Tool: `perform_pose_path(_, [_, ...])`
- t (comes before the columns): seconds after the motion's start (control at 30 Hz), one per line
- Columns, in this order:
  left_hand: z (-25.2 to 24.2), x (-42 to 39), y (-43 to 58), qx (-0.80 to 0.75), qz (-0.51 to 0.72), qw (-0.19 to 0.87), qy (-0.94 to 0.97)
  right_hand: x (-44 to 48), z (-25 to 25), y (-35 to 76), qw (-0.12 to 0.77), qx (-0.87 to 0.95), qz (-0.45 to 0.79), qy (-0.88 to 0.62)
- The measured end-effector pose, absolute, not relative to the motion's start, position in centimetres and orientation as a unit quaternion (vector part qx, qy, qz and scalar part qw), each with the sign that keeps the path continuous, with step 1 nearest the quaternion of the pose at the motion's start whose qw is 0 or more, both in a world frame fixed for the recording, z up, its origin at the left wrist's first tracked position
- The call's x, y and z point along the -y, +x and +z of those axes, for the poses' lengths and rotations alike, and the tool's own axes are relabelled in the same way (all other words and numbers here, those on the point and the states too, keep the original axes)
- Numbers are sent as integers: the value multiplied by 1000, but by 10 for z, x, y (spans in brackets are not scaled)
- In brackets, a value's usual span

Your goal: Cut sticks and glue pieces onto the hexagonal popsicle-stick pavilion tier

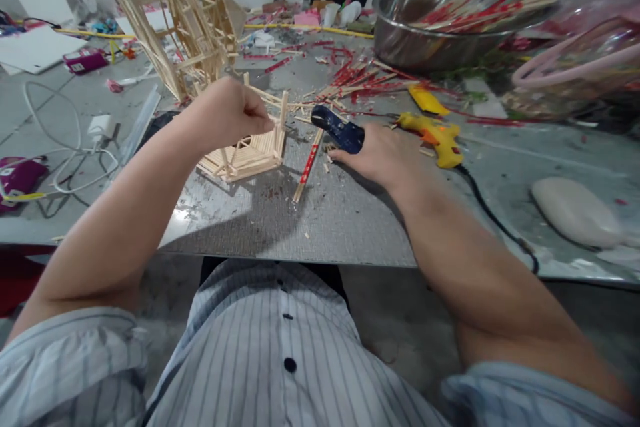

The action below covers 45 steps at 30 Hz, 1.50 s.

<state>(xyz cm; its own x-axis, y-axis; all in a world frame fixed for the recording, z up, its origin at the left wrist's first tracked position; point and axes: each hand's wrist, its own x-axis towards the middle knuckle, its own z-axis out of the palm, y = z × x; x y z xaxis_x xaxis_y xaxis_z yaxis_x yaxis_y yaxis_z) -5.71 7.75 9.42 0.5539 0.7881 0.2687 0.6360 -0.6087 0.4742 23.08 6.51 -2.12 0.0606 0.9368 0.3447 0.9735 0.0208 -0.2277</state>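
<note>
My left hand (237, 110) is closed in a pinch above a low many-sided frame of pale wooden sticks (255, 160). Whatever its fingertips hold, if anything, is too small to make out. Short upright sticks rise from the frame's corners. To the right, my right hand (377, 157) is closed around a dark blue-handled hand tool (337, 128); its jaws are hidden. A chopstick with a red patterned section (309, 165) lies on the table between the frame and the tool. Behind my left forearm stands a taller wooden-stick structure (187, 27).
A yellow glue gun (435, 137) with a black cord lies right of my right hand. Red-and-wood sticks (360, 80) are scattered behind, beside a steel bowl (400, 47) holding more. A white rounded object (575, 210), a pink-handled bag (575, 60) and a white charger (101, 128) flank the workspace.
</note>
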Motion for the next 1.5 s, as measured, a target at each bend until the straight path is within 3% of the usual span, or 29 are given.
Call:
perform_pose_path(0.2, [84,-105,-51,-412,122,216,877,-60,-21,226,136,721,-51,-678])
perform_pose_path(0.43, [82,-113,-49,-438,38,233,867,-60,-23,221,130,748,-57,-649])
perform_pose_path(0.57, [76,-120,-55,-374,33,220,900,-57,-9,205,185,794,-23,-579])
perform_pose_path(0.77, [76,-120,-58,-385,21,180,905,-65,16,162,276,815,162,-483])
perform_pose_path(1.0, [60,-128,-69,-395,136,216,883,-86,2,132,355,793,296,-397])
perform_pose_path(1.3, [99,-99,-46,-440,-74,198,873,-89,-11,132,400,736,428,-340])
perform_pose_path(1.5, [95,-100,-46,-427,-68,196,880,-92,-14,132,411,729,436,-331])
